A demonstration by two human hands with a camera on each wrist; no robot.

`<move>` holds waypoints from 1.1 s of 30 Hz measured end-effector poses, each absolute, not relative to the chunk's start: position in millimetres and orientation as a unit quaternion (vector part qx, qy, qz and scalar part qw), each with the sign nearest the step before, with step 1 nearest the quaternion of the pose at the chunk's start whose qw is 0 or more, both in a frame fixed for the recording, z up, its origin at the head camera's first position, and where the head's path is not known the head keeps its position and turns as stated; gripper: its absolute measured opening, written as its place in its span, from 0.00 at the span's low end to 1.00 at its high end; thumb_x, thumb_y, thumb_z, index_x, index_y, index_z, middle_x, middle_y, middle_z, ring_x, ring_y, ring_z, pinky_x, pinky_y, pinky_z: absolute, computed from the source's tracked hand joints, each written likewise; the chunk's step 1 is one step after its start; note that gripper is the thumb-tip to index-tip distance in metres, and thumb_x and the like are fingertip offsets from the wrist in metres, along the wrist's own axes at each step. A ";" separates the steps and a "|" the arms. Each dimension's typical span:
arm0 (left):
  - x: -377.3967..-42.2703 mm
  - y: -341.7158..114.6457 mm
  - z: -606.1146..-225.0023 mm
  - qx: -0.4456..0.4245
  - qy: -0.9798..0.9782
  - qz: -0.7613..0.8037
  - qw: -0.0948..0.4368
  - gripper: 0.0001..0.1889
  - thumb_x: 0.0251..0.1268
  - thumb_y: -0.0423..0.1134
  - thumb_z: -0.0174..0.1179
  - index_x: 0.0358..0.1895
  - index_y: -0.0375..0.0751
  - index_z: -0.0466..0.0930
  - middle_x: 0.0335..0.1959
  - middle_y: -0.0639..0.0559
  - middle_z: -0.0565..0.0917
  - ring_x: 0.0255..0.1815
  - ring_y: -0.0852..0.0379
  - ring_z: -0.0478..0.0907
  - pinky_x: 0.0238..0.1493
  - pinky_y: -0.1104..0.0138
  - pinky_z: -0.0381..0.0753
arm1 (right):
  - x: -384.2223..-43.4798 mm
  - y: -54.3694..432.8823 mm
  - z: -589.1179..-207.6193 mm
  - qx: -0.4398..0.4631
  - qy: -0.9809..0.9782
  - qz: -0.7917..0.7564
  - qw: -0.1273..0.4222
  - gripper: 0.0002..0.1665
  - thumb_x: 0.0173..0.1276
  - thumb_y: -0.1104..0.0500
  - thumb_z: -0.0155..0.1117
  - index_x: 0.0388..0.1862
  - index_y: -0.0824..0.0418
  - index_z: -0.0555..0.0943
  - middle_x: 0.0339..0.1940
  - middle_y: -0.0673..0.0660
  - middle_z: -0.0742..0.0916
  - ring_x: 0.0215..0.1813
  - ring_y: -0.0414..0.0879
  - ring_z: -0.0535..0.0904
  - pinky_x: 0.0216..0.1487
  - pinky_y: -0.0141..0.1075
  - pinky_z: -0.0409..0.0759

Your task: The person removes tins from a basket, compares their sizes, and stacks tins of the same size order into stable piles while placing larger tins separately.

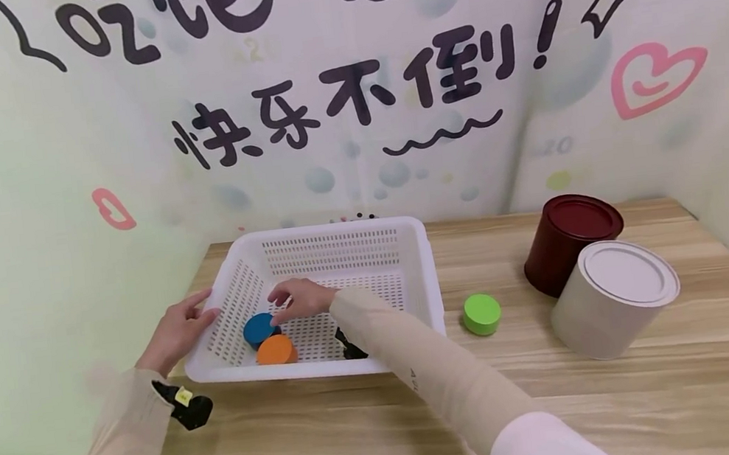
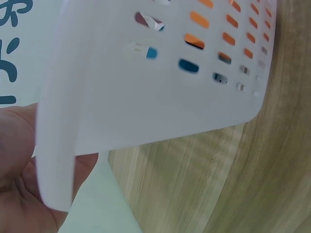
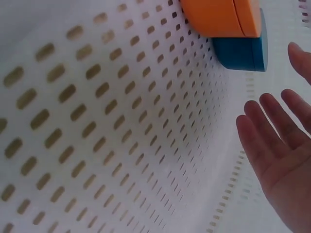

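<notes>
A white perforated plastic basket (image 1: 419, 274) stands on the wooden table. My left hand (image 1: 178, 330) holds its left rim; in the left wrist view the rim (image 2: 60, 111) covers part of that hand. Inside, near the left front corner, a blue round piece (image 1: 259, 329) and an orange round piece (image 1: 276, 350) lie against each other. Over the basket floor, close to the blue piece, is my right hand (image 1: 301, 298). The right wrist view shows its fingers (image 3: 272, 131) spread and relaxed, holding nothing, apart from the blue piece (image 3: 241, 52).
A green round piece (image 1: 482, 313) lies on the table right of the basket. Farther right stand a dark red can (image 1: 550, 252) and a white can (image 1: 590, 315), both lidded. A printed cloth (image 1: 346, 177) hangs behind the table.
</notes>
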State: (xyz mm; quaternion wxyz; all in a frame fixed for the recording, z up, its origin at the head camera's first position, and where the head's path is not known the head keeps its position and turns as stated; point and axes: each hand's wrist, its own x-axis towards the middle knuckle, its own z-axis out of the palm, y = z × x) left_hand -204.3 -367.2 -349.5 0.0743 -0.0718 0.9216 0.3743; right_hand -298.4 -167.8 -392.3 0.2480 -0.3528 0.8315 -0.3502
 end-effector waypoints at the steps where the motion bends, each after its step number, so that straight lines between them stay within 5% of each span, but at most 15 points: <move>1: -204.1 -367.1 -349.5 -0.072 0.921 0.376 0.074 0.31 0.67 0.44 0.47 0.68 0.36 0.46 0.39 0.38 0.70 0.31 0.54 0.73 0.30 0.69 0.75 | -297.6 -168.5 -392.4 -0.356 0.832 -0.342 0.254 0.31 0.56 0.52 0.64 0.58 0.61 0.70 0.52 0.54 0.77 0.48 0.43 0.73 0.45 0.28 0.72; 13: -204.5 -363.7 -348.8 -0.081 0.919 0.380 0.069 0.32 0.66 0.44 0.47 0.68 0.38 0.46 0.41 0.38 0.70 0.32 0.53 0.74 0.32 0.69 0.75 | -297.0 -169.0 -395.8 -0.389 0.802 -0.311 0.330 0.37 0.63 0.52 0.56 0.68 0.59 0.56 0.66 0.52 0.63 0.64 0.46 0.60 0.59 0.32 0.60; 24: -204.3 -362.6 -347.4 -0.080 0.922 0.373 0.068 0.31 0.67 0.42 0.47 0.68 0.36 0.47 0.39 0.38 0.70 0.31 0.53 0.73 0.30 0.69 0.74 | -298.1 -173.2 -402.2 -0.385 0.812 -0.300 0.320 0.33 0.61 0.52 0.59 0.64 0.56 0.64 0.49 0.53 0.75 0.48 0.42 0.69 0.50 0.29 0.67; 33: -203.3 -365.3 -347.9 -0.086 0.921 0.374 0.070 0.31 0.67 0.43 0.47 0.68 0.37 0.47 0.40 0.37 0.70 0.32 0.53 0.73 0.31 0.69 0.75 | -294.0 -176.7 -398.5 -0.379 0.823 -0.304 0.295 0.26 0.59 0.52 0.61 0.56 0.58 0.71 0.52 0.51 0.75 0.52 0.43 0.69 0.50 0.29 0.68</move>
